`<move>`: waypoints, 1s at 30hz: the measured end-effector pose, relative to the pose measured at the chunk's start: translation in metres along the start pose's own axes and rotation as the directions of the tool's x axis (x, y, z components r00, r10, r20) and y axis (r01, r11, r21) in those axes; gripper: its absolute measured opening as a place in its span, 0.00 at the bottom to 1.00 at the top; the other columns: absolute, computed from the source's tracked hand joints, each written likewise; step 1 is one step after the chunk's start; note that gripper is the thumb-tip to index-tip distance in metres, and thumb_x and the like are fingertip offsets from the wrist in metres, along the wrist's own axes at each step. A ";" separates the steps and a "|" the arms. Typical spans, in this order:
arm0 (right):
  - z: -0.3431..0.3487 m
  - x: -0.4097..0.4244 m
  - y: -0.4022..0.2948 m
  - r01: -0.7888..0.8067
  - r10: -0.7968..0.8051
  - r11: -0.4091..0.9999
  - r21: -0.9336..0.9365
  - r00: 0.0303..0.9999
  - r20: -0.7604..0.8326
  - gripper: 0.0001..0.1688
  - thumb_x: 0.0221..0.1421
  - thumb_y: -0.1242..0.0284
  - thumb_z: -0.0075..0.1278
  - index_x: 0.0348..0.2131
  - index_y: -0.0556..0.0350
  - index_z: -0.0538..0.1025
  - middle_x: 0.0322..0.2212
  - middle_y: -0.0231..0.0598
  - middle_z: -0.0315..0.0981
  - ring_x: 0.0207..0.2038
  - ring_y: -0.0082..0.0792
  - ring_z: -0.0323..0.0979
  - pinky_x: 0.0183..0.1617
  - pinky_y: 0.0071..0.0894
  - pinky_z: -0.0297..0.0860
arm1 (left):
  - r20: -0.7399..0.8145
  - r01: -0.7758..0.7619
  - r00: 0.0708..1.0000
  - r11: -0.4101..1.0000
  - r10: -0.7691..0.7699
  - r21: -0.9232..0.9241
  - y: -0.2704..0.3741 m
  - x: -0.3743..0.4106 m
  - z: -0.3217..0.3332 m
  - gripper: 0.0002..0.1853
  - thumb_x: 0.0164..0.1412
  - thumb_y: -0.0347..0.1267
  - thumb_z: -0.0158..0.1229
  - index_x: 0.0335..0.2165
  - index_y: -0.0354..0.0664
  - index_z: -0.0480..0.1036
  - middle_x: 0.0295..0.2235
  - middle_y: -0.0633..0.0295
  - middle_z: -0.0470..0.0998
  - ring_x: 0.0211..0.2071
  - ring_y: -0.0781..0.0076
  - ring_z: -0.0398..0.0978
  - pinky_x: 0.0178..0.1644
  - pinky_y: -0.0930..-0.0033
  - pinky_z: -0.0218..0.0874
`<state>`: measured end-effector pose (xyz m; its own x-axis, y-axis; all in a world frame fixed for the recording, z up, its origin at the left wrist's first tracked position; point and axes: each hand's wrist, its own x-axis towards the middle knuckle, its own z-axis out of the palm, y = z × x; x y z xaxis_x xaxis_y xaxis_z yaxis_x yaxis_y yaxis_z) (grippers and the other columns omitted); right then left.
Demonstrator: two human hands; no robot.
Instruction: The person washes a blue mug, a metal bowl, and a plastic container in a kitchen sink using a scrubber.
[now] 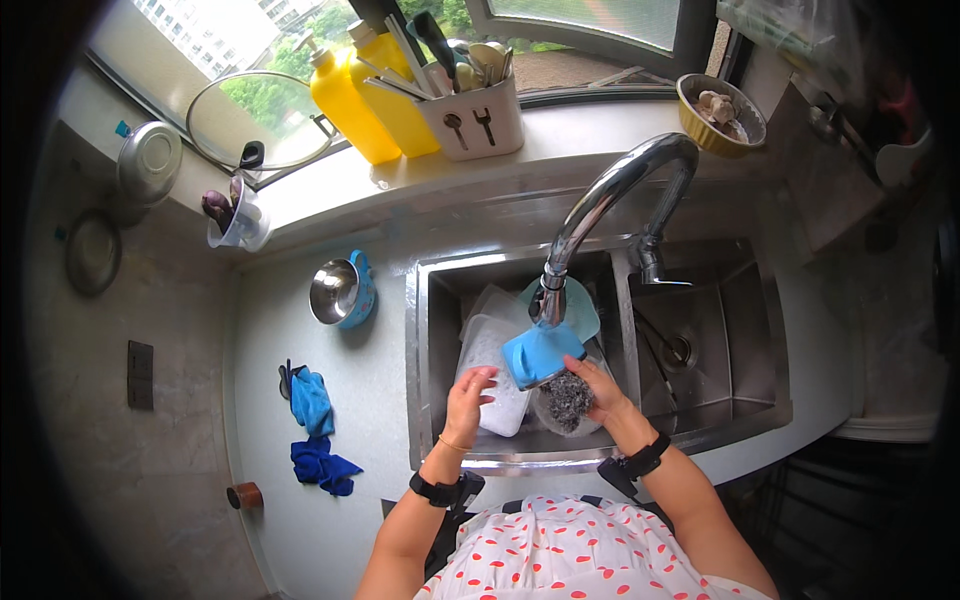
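My right hand (604,394) holds a blue cup (546,351) with a handle, tilted under the faucet spout (552,296), along with a dark steel-wool scrubber (568,401). Left of the cup is my left hand (472,401), fingers apart, with nothing in it. Both hands are over the left basin of the steel sink. Beneath them in that basin are a translucent plastic container (491,375) with suds, a pale green dish (579,307) partly behind the faucet, and a clear round bowl (551,420) below the scrubber, largely covered.
On the left counter are a steel-lined blue mug (335,291), a light blue cloth (311,401), a dark blue cloth (324,466) and a small brown cup (245,495). Yellow bottles (360,105), a utensil holder (480,124) and a gold bowl (716,135) line the sill. Chopsticks (660,367) lie in the right basin.
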<state>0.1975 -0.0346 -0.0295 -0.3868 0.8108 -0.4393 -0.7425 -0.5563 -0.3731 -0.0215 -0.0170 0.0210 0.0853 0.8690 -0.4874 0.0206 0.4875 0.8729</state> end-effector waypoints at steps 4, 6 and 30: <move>0.009 -0.002 0.014 0.021 -0.020 0.999 0.027 1.000 -0.024 0.20 0.55 0.62 0.48 0.42 0.58 0.70 0.36 0.37 0.73 0.35 0.28 0.74 0.40 0.27 0.70 | 0.095 -0.011 0.995 0.999 0.015 -0.047 -0.007 -0.006 0.032 0.11 0.54 0.36 0.57 0.32 0.41 0.75 0.31 0.66 0.73 0.32 0.80 0.67 0.34 0.79 0.56; 0.005 -0.002 0.019 -0.018 0.018 1.000 -0.012 1.000 -0.007 0.20 0.55 0.63 0.49 0.42 0.59 0.70 0.37 0.37 0.73 0.36 0.27 0.73 0.41 0.26 0.70 | -0.023 -0.161 0.986 0.985 0.163 0.057 -0.023 0.000 0.033 0.10 0.52 0.35 0.59 0.30 0.39 0.75 0.33 0.65 0.72 0.32 0.79 0.66 0.34 0.79 0.55; 0.017 0.021 -0.011 0.320 -0.730 0.307 -0.896 0.684 -0.006 0.09 0.42 0.76 0.51 0.29 0.61 0.73 0.28 0.42 0.70 0.33 0.38 0.70 0.41 0.31 0.66 | 0.081 -0.552 0.833 0.813 0.548 0.183 0.006 -0.034 -0.006 0.09 0.53 0.29 0.54 0.25 0.38 0.62 0.53 0.54 0.58 0.58 0.55 0.50 0.55 0.60 0.48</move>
<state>0.1878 -0.0081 -0.0205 0.2808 0.9592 -0.0328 0.1388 -0.0744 -0.9875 -0.0303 -0.0429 0.0427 0.1634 0.9838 0.0739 0.1524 -0.0992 0.9833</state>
